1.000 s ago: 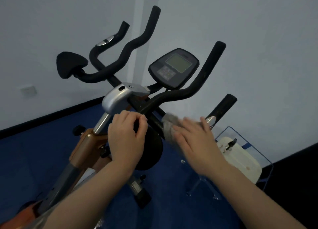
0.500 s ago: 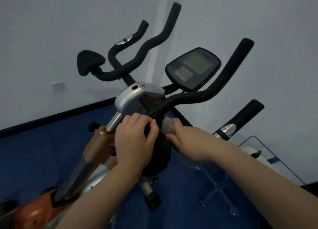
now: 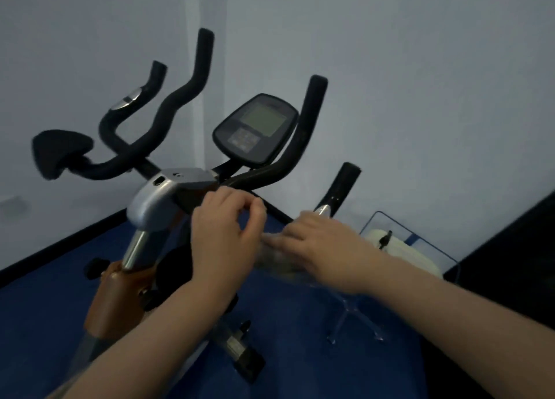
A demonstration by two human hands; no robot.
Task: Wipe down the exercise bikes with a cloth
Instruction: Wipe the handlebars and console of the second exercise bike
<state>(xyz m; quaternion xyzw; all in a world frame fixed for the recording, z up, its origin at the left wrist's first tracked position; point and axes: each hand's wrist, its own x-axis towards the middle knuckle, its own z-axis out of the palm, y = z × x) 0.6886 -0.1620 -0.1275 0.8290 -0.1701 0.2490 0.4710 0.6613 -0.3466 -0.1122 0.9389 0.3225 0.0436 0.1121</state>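
Blue floor [image 3: 300, 323] lay beneath both forearms, which reached in from the lower edge. Nearest the camera, a pedal [image 3: 240, 352] of the exercise bike [image 3: 156, 200] showed between the arms. The left hand [image 3: 223, 242] was raised beside the bike's silver stem, its fingers curled with the thumb close to the fingertips; blur hid whether it held anything. The right hand [image 3: 322, 248] lay flat, fingers nearly straight, pressing a pale cloth [image 3: 277, 259] that sat under and just left of its fingers, close to the left hand. Whether the cloth touched the bike could not be told. Just beyond the right hand, a short black grip [image 3: 342, 188] with a chrome band rose upward. To the right stood a clear stand [image 3: 414, 233] carrying a cream-coloured object [image 3: 402, 248]. Farther back, black foam handlebars [image 3: 168, 119] curved upward on either side of a dark console [image 3: 255, 128] with a greenish screen. A black pad [image 3: 58, 154] projected at far left. Pale walls [image 3: 420, 68] met in a corner behind.
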